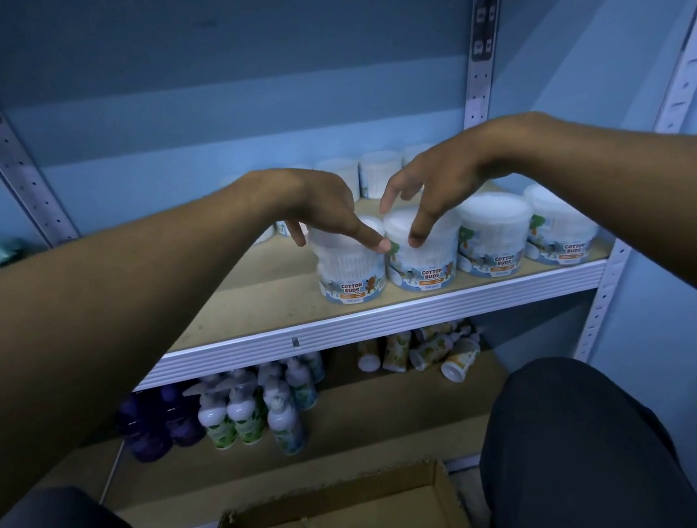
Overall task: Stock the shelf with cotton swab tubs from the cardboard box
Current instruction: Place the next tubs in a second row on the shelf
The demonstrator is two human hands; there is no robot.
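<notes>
Both hands reach over the front of the shelf [284, 317], where four cotton-bud tubs stand in a row near the edge. The left hand [324, 206] hangs over the leftmost tub [349, 270], fingers spread and pointing down, with the thumb tip against the tub's upper right side and another finger at its left rim; whether it truly grips the tub is hard to tell. The right hand [437, 185] hangs over the second tub [421, 259], fingers loose and apart, the thumb tip touching its front wall just below the lid, the other fingers lifted above the lid. These two tubs stand touching each other. To the right are a third tub [491, 237] and a fourth [560, 226], close together. More tubs [376, 174] sit at the back of the shelf, partly hidden behind the hands. On the lower shelf stand bottles [241, 410] at left and tipped tubes [427, 352] at right. The open box [346, 519] lies on the floor between the person's knees, its visible part showing no tubs.
</notes>
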